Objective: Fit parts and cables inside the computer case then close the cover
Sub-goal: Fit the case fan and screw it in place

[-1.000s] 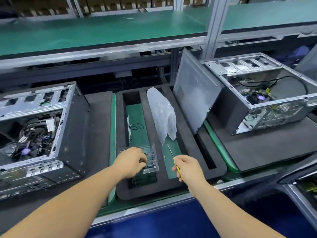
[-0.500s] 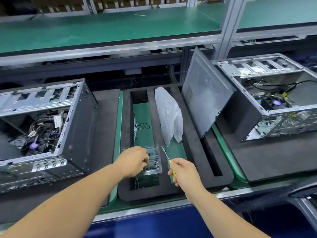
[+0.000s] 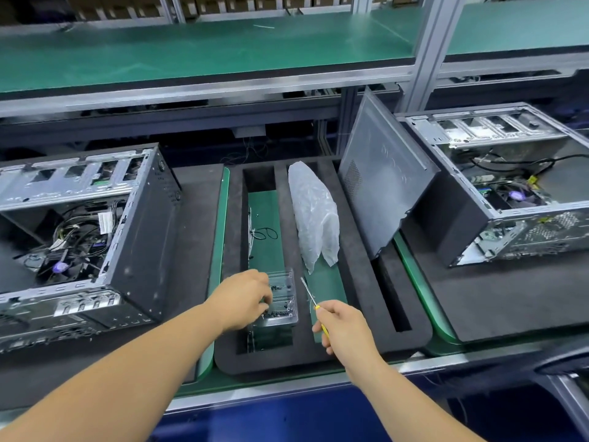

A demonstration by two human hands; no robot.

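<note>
**Clear plastic screw box gets the left hand's attention**

Clear plastic first: on the head camera, the little screw box [image 3: 282,299] sits in the left slot of the black foam tray [image 3: 357,250], and the left hand [image 3: 247,299] is down at its near-left edge, fingers curled into the box. Whether a screw is pinched I cannot tell; the fingertips are hidden. The right hand [image 3: 342,327] grips the yellow-handled screwdriver [image 3: 310,298], its shaft pointing up and away, tip just right of the box.

Compared with a second ago, the hands have barely shifted; the left was already on the box and has dug in a touch further, while the view has swung a little left. That reads as picking out a fastener, so fitting is under way and closing is not.

Left of the tray lies the open computer case [image 3: 79,237], cables showing inside. Another open case [image 3: 510,186] sits far right, with a side cover [image 3: 382,173] leaning against it. A crumpled plastic bag [image 3: 314,215] lies across the tray's middle.
</note>
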